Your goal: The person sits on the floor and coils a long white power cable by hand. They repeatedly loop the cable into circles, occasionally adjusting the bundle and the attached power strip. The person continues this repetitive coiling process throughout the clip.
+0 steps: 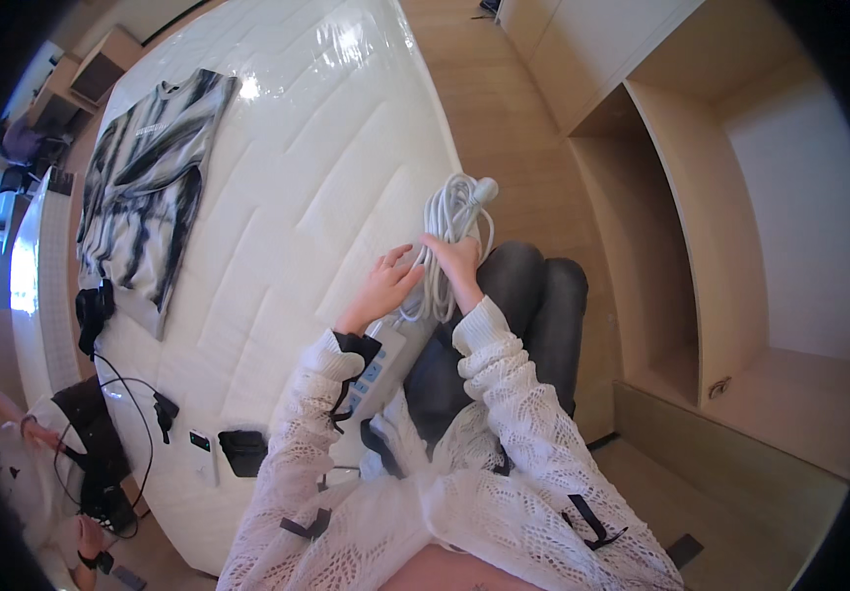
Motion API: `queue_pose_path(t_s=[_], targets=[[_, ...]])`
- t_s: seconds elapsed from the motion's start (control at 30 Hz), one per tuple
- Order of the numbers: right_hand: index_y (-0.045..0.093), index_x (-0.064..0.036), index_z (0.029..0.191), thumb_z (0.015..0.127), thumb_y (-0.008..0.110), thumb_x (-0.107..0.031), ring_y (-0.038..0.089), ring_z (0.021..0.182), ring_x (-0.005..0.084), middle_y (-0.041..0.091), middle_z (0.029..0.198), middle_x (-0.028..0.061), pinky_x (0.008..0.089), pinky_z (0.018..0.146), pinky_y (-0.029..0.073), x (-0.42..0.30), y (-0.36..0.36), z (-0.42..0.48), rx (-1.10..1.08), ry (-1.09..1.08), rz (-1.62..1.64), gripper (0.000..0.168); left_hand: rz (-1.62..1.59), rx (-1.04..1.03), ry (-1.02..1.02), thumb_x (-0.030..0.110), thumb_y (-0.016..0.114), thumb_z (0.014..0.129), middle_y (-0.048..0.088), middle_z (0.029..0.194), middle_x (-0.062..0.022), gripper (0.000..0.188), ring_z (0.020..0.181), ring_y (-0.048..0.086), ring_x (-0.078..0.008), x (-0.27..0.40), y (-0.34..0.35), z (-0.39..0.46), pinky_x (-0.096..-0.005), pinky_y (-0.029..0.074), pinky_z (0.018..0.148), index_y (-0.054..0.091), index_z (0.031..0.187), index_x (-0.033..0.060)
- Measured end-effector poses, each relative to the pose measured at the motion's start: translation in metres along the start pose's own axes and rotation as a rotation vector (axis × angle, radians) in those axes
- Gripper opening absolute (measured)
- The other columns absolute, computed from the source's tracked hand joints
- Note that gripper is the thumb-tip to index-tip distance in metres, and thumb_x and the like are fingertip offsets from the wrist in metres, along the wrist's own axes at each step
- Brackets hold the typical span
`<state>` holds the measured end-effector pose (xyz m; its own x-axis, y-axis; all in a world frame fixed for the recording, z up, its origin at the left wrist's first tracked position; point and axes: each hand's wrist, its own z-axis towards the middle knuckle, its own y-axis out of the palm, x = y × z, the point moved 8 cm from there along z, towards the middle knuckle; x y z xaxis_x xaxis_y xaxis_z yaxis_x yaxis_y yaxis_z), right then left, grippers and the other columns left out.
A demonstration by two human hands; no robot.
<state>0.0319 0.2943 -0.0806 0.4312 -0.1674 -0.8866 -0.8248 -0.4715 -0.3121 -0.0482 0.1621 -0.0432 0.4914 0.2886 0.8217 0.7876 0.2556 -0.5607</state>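
Observation:
My right hand grips a bundle of coiled white power cord at the edge of the mattress, beside my knees. From the top of the loops pokes the cord's plug end. My left hand is just left of the coil, fingers apart and holding nothing; whether its fingertips touch the loops I cannot tell. Below the coil lies a white power strip with blue-marked sockets, partly hidden by my left sleeve.
On the plastic-covered mattress lie a striped shirt, a small white device, a black case and black cables. Another person sits at the lower left. Open wooden cabinets stand at the right.

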Motion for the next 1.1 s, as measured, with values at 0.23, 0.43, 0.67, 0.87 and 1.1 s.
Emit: queue_pose_path(t_s=[0.23, 0.43, 0.67, 0.87, 1.1], targets=[[0.06, 0.003, 0.083, 0.062, 0.075, -0.007, 0.059, 0.059, 0.0164, 0.061, 0.072, 0.0068, 0.0297, 0.052, 0.047, 0.011, 0.018, 0.0, -0.321, 0.229, 0.548, 0.027, 0.202, 0.223, 0.062, 0.048, 0.068, 0.07, 0.024, 0.14, -0.0264, 0.093, 0.128, 0.024, -0.0415, 0.041, 0.0, -0.049, -0.0495, 0.026, 0.102, 0.023, 0.138, 0.003], [0.057, 0.003, 0.091, 0.062, 0.075, -0.006, 0.06, 0.062, 0.0176, 0.061, 0.075, 0.0092, 0.0305, 0.055, 0.049, 0.002, 0.017, -0.005, -0.379, 0.195, 0.416, 0.035, 0.531, 0.076, -0.257, 0.02, 0.077, 0.054, 0.037, 0.127, -0.022, 0.089, 0.121, 0.035, -0.0367, 0.025, 0.006, -0.152, -0.0452, 0.026, 0.103, 0.033, 0.129, -0.0002], [0.055, 0.005, 0.104, 0.054, 0.074, -0.01, 0.06, 0.082, 0.0207, 0.063, 0.091, 0.0136, 0.0315, 0.076, 0.047, -0.1, 0.041, -0.07, -0.9, -0.516, -0.259, 0.055, 0.764, 0.075, -0.006, -0.004, 0.058, 0.061, 0.053, 0.108, -0.0068, 0.051, 0.108, 0.047, -0.0257, 0.019, -0.039, -0.144, -0.0475, 0.024, 0.104, 0.053, 0.111, 0.0075], [0.06, -0.003, 0.096, 0.048, 0.074, -0.021, 0.056, 0.092, 0.0306, 0.06, 0.097, 0.0142, 0.039, 0.078, 0.045, -0.116, 0.077, -0.123, -0.932, -0.851, -0.585, 0.053, 0.398, 0.145, 0.266, -0.007, 0.054, 0.064, 0.054, 0.114, -0.008, 0.041, 0.116, 0.044, -0.0261, -0.005, -0.065, -0.105, -0.0519, 0.019, 0.105, 0.062, 0.1, 0.0107], [0.046, -0.003, 0.11, 0.046, 0.078, -0.028, 0.037, 0.112, 0.0391, 0.037, 0.119, 0.0209, 0.0502, 0.086, 0.037, -0.079, 0.057, -0.105, 0.027, -0.607, -0.751, 0.076, 0.542, 0.356, -0.039, -0.006, 0.053, 0.065, 0.039, 0.133, -0.0167, 0.056, 0.126, 0.033, -0.0326, -0.011, -0.066, -0.114, -0.0497, 0.018, 0.106, 0.052, 0.12, 0.0066]])
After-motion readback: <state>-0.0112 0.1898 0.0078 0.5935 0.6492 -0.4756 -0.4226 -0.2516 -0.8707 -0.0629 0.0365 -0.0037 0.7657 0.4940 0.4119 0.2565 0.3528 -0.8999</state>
